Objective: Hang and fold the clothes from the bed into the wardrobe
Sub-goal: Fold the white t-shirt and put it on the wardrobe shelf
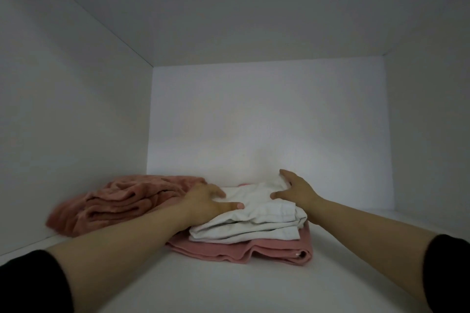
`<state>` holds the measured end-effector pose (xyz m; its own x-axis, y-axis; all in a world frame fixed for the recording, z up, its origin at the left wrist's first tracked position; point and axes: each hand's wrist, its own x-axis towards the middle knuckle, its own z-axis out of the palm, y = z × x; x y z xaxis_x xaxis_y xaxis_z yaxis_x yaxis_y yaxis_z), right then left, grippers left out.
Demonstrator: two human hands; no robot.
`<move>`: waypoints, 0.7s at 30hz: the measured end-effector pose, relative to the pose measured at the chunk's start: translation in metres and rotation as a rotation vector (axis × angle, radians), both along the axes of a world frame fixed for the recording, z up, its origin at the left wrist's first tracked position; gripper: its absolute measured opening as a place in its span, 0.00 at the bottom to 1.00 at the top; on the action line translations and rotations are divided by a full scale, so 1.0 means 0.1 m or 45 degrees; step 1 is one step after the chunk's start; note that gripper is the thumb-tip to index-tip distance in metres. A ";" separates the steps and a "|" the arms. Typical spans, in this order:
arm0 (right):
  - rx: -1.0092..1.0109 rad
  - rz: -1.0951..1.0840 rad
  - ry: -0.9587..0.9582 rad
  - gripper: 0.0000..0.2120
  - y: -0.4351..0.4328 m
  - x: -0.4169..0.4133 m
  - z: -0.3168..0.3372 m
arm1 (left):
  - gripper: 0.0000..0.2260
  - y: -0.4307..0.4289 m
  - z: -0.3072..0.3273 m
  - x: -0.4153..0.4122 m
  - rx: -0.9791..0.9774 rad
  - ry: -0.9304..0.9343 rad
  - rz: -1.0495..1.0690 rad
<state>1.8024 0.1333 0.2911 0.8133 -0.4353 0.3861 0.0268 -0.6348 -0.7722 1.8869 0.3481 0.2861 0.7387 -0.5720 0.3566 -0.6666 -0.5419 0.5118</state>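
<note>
I look into a white wardrobe compartment. A folded white garment (254, 221) lies on top of a folded pink garment (244, 251) on the shelf (229, 290). My left hand (211, 201) rests flat on the white garment's left side, fingers spread. On its right far corner my right hand (295, 190) presses, thumb pointing left. Neither hand lifts the cloth. A fuzzy pink garment (119, 201) lies bunched to the left, touching the left wall.
The compartment's left wall (63, 122), back wall (267, 114) and right wall (427, 122) enclose the shelf. Bare shelf shows to the right of the stack and in front of it. Black sleeves cover both upper forearms.
</note>
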 end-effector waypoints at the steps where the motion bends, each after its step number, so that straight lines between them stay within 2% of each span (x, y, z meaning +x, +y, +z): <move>1: -0.007 -0.006 0.088 0.38 0.00 -0.02 0.02 | 0.31 -0.01 -0.02 -0.02 0.138 0.072 -0.041; 3: -0.091 -0.117 0.242 0.39 -0.01 -0.06 0.08 | 0.32 -0.02 -0.04 -0.05 0.310 0.164 -0.087; 5: -0.193 -0.258 0.359 0.37 0.03 -0.11 0.14 | 0.37 -0.02 -0.02 -0.03 0.347 0.188 -0.099; 7: -0.025 -0.179 0.474 0.32 0.09 -0.14 0.14 | 0.45 -0.01 -0.02 -0.03 0.356 0.196 -0.068; 10: 0.158 -0.019 0.352 0.27 0.05 -0.11 0.03 | 0.49 0.01 -0.03 -0.03 0.429 0.127 0.023; 14: 0.224 0.118 0.154 0.24 0.02 -0.05 -0.08 | 0.46 0.05 -0.05 -0.03 0.419 0.063 0.086; 18: 0.208 0.154 0.214 0.25 0.10 -0.03 -0.08 | 0.39 0.10 -0.10 -0.06 0.355 -0.065 0.094; 21: 0.182 0.087 0.361 0.11 0.16 -0.06 -0.02 | 0.35 0.13 -0.10 -0.12 0.301 -0.130 0.100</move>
